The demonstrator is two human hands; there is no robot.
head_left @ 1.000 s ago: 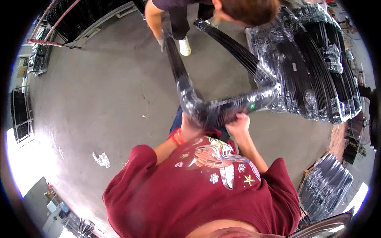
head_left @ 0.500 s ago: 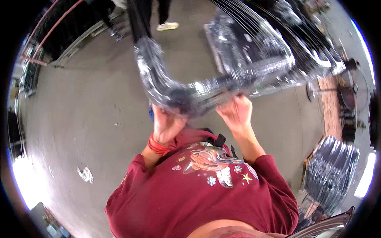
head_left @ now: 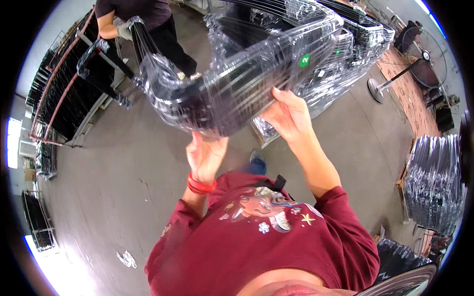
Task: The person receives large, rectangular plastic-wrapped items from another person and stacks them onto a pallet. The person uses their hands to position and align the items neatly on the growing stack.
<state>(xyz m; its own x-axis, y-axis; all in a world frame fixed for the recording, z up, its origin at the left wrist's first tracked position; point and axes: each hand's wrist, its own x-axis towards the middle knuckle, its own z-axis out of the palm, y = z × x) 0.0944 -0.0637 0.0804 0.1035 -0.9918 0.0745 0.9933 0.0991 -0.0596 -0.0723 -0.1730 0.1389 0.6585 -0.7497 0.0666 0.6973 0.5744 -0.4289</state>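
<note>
A bent bundle of black bars in clear film (head_left: pixel 217 98) spans the space in front of me, with its broad side turned toward me. My left hand (head_left: pixel 206 154) grips its lower edge near the left corner, the fingers partly hidden behind it. Farther right, my right hand (head_left: pixel 289 116) holds the same edge, thumb up against the film. A round green sticker (head_left: pixel 304 60) marks the bundle's right part. At the far left end, a co-worker's gloved hand (head_left: pixel 124 32) is at the bundle's raised arm.
More film-wrapped black bundles (head_left: pixel 321 91) stand behind on the right. A floor fan (head_left: pixel 376 91) is beyond them. Another wrapped stack (head_left: pixel 437 182) sits at the right rim. A rack with reddish rails (head_left: pixel 59 98) holds black parts at left. Film scrap (head_left: pixel 127 259) lies on the floor.
The bundle has turned from a narrow edge to its broad side. Both my hands have stayed on it. The view has shifted, bringing more of the co-worker and the left rack into sight.
</note>
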